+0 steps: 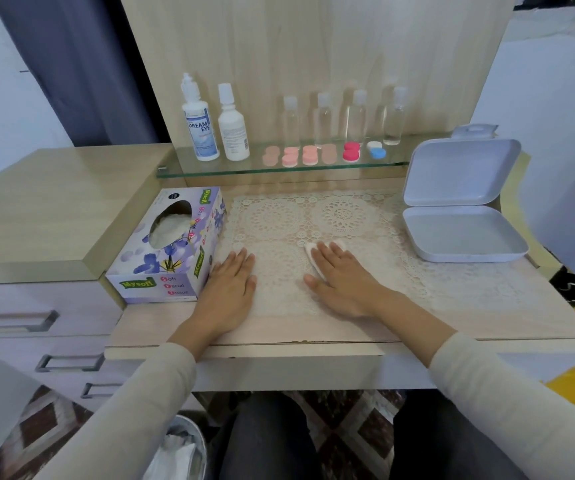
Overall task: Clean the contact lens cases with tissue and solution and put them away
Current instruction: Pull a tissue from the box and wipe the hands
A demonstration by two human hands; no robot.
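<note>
1. Head view, the only camera: worn on my head, wide-angle
2. Facing: forward and down over the desk (487, 313), up to the glass shelf (400, 156)
3. Range: close; my left hand (230, 284) and right hand (343, 282) lie centre-frame, my lap (268, 441) at bottom edge

Free passage: the upper half of the lace mat (279, 220), frame centre. Left limit: tissue box (172, 244). Right limit: open white case (462, 237), its lid standing open behind the tray. Rear limit: glass shelf (279, 170), upper centre, occupied along its length by white bottles (233, 129), clear bottles (324, 119) and lens cases (309, 155), with narrow gaps between them.
</note>
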